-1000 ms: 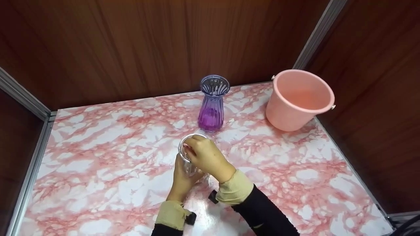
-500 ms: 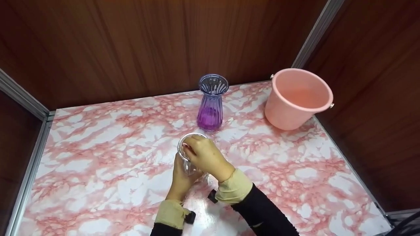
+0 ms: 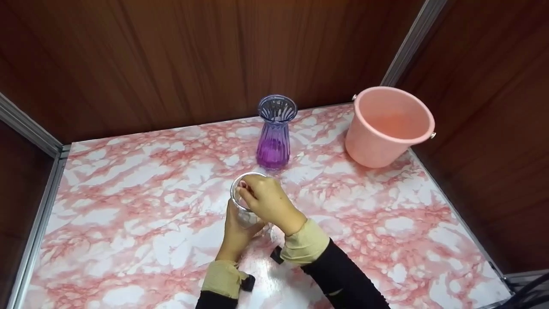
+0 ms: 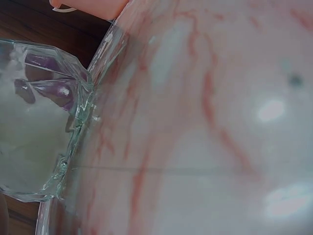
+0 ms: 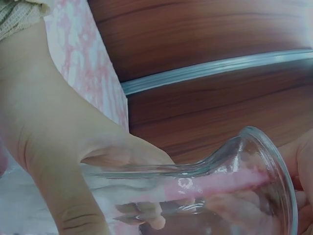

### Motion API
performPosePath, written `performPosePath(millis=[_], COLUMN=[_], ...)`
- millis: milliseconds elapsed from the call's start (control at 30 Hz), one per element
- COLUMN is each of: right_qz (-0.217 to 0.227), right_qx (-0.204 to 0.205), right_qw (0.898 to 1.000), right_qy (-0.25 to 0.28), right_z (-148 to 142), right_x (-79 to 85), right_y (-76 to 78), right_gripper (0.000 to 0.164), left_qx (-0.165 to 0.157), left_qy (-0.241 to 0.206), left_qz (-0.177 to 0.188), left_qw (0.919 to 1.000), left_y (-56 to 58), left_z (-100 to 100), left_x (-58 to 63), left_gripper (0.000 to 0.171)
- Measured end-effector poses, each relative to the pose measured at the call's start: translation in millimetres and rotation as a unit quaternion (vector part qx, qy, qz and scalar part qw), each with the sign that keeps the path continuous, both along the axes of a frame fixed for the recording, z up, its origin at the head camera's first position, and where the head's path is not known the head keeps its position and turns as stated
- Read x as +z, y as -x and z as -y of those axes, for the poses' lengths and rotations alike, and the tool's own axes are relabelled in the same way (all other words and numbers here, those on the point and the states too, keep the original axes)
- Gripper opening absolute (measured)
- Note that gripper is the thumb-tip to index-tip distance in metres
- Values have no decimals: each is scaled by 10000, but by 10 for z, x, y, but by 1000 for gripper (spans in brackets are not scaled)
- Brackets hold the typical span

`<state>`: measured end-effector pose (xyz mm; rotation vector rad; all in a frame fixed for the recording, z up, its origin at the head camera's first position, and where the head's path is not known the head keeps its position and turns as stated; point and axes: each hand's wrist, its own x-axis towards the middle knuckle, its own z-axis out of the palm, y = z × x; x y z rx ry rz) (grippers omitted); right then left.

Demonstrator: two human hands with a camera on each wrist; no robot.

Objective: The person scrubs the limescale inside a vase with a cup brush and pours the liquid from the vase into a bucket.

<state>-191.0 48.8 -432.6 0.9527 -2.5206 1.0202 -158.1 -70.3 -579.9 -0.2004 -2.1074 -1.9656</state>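
My left hand (image 3: pixel 238 234) grips a clear glass vase (image 5: pixel 210 169), its flared mouth up in the head view. The fingers of my right hand (image 3: pixel 272 204) are curled at the mouth, over the right part of the rim. Through the glass in the right wrist view, a pink stick-like thing (image 5: pixel 222 187) runs lengthwise inside the neck to near the right fingers, which pinch its end. The faceted base (image 4: pixel 44 122) of the vase shows in the left wrist view, whitish inside. A ribbed purple-blue vase (image 3: pixel 274 137) stands upright just beyond both hands.
A pink bucket (image 3: pixel 373 148) stands at the back right corner of the marbled pink and white table (image 3: pixel 141 206). Dark wood panels (image 3: pixel 193 60) rise behind and at the sides, with metal rails at the corners. Drops of water lie around the purple vase.
My right hand has turned slightly at the mouth of the clear vase, its fingertips showing a little more. The left hand keeps its grip. The head view has shifted slightly.
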Motion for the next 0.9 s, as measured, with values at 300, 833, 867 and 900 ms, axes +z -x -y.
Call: performPosePath(millis=[300, 833, 867, 900], right_qz=[-23, -466, -499, -538], right_qx=[136, -289, -343, -403], right_qw=[9994, 9963, 9960, 9957], right_qy=[-308, -656, -652, -644], right_z=[30, 75, 75, 76], right_x=[-32, -69, -70, -70], right_y=[-14, -74, -79, -84], right_gripper=[14, 12, 11, 11], left_qx=[-43, -127, -144, -156], left_qy=[-94, 49, 48, 67], left_qz=[-89, 96, 94, 91], left_qw=[9999, 9999, 9998, 9998], left_y=[-9, -34, -32, -30], left_z=[10, 15, 14, 12], left_x=[2, 32, 32, 33], left_gripper=[93, 105, 106, 106])
